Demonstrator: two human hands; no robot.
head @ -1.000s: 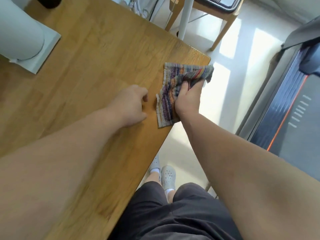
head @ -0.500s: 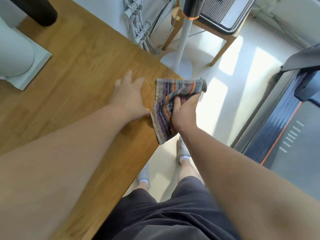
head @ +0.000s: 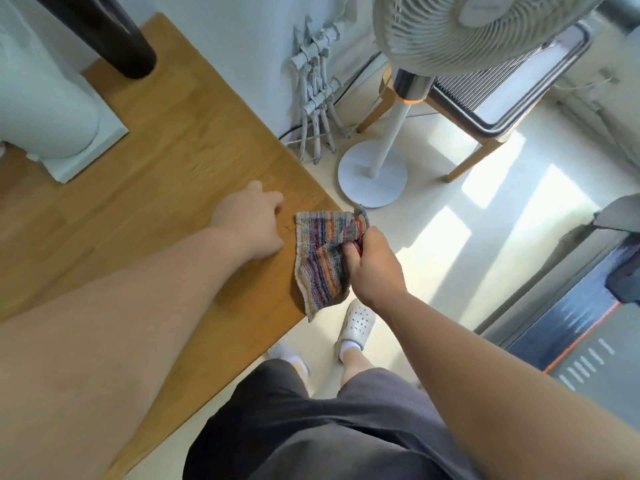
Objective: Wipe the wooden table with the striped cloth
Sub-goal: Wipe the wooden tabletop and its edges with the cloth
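The striped cloth point(head: 322, 258) lies at the right corner of the wooden table point(head: 166, 161), partly hanging over the edge. My right hand point(head: 372, 265) grips the cloth's bunched right side, thumb pressed into the fabric. My left hand point(head: 251, 223) rests on the tabletop just left of the cloth, fingers curled under and holding nothing.
A white appliance on a pale base point(head: 52, 109) and a dark round object point(head: 117, 39) stand at the table's far left. Beyond the corner stands a white pedestal fan point(head: 374, 174), with a wooden-legged stand point(head: 485, 126) and wall pipes point(head: 315, 109). A treadmill point(head: 571, 327) is at right.
The cloth and my right hand have slid toward the table's corner and near edge. My left hand's fingers, spread flat half a second ago, are now curled. The view has tilted up.
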